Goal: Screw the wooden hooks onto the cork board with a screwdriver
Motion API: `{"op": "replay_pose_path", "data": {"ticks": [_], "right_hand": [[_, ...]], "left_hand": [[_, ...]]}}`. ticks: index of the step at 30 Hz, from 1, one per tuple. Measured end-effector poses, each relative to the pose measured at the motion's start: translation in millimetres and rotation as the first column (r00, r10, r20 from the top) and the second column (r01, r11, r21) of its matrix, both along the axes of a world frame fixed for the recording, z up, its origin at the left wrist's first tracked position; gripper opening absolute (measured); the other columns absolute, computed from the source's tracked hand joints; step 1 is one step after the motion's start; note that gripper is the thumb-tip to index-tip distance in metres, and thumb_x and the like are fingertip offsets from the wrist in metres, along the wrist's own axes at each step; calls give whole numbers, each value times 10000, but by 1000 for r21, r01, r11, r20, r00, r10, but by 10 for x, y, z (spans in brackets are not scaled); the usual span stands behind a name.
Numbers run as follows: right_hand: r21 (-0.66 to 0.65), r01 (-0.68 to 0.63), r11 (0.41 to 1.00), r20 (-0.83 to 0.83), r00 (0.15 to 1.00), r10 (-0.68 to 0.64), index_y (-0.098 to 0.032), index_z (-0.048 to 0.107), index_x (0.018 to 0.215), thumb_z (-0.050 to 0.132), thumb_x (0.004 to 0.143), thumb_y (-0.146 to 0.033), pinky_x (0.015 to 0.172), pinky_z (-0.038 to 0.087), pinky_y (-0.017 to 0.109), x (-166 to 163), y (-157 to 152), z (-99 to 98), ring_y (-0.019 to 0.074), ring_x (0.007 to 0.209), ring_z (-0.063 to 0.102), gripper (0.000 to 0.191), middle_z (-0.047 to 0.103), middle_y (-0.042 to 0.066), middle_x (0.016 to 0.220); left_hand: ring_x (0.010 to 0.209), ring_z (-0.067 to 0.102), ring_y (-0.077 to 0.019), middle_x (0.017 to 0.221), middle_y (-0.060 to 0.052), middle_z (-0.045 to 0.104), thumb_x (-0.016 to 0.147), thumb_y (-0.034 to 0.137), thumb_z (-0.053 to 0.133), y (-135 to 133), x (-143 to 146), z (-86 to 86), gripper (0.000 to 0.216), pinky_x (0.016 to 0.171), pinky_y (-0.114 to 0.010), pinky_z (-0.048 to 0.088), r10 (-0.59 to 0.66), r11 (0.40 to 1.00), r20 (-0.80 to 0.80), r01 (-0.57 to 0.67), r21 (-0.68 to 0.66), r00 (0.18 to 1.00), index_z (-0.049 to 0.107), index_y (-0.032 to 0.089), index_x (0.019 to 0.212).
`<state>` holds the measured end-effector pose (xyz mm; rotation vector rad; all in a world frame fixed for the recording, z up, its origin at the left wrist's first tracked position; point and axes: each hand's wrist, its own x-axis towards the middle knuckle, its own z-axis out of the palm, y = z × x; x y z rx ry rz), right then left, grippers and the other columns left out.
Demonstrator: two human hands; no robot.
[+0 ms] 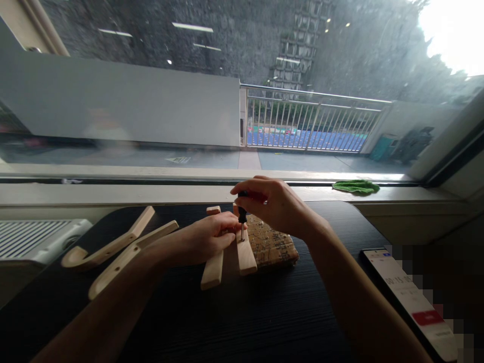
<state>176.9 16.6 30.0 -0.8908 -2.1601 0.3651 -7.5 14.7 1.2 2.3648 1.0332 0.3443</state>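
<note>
My right hand [270,199] is closed round the dark handle of a screwdriver [242,217], held upright. Its shaft points down at a hole in a pale wooden piece [247,257], where a screw may sit. Fingers of my left hand [215,232] rest on the wooden parts, just left of the screwdriver; whether they pinch anything is partly hidden. A second pale wooden bar [212,269] lies under that hand. Beneath the right-hand piece is a brown, cork-like patterned block [272,244].
Two curved wooden pieces with holes [113,245] lie on the black table [242,322] at left. A phone with a timer [410,297] is at right. On the windowsill rests a green cloth [355,187]. A white radiator [41,239] stands beyond the table's left edge.
</note>
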Motion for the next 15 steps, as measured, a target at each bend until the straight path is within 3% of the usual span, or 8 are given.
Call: {"op": "replay_pose_path", "data": {"ticks": [3, 6, 9, 11, 15], "right_hand": [[-7, -27, 1000, 1, 1000, 27, -184, 650, 991, 501, 849, -272, 655, 408, 237, 12, -9, 13, 97, 726, 541, 224, 615, 20, 866], [-2, -57, 998, 2, 998, 57, -167, 646, 1007, 447, 868, -225, 697, 425, 241, 39, -27, 33, 106, 782, 560, 250, 625, 37, 938], [-14, -55, 998, 7, 998, 55, -177, 640, 1031, 430, 867, -194, 719, 437, 250, 70, -32, 40, 117, 817, 575, 267, 644, 31, 946], [-31, -40, 999, 5, 999, 41, -199, 636, 1052, 439, 865, -196, 721, 446, 257, 87, -24, 35, 123, 820, 584, 272, 656, 21, 935], [-47, -9, 999, -2, 1000, 9, -224, 636, 1066, 454, 860, -201, 704, 458, 260, 102, -4, 19, 130, 808, 596, 276, 667, 16, 927]], "left_hand": [[847, 561, -167, 912, 2, 628, 842, 267, 410, 7, -75, 49, 250, 758, -263, 427, 27, 998, 22, -26, -60, 999, 645, 228, 919], [904, 585, -190, 1002, -4, 647, 826, 324, 463, 54, -185, 120, 285, 789, -289, 453, 150, 987, 139, -140, -79, 979, 625, 254, 1049], [909, 596, -207, 1041, -24, 645, 805, 388, 517, 155, -246, 107, 317, 830, -348, 456, 382, 917, 307, -398, -10, 872, 614, 253, 1075], [938, 593, -213, 1132, -39, 611, 766, 416, 577, 236, -237, 14, 404, 863, -383, 450, 475, 866, 418, -495, -68, 774, 573, 260, 1138], [1087, 541, -219, 1222, -85, 563, 720, 366, 652, 367, -160, -273, 523, 937, -380, 420, 438, 893, 568, -262, -367, 697, 521, 214, 1203]]}}
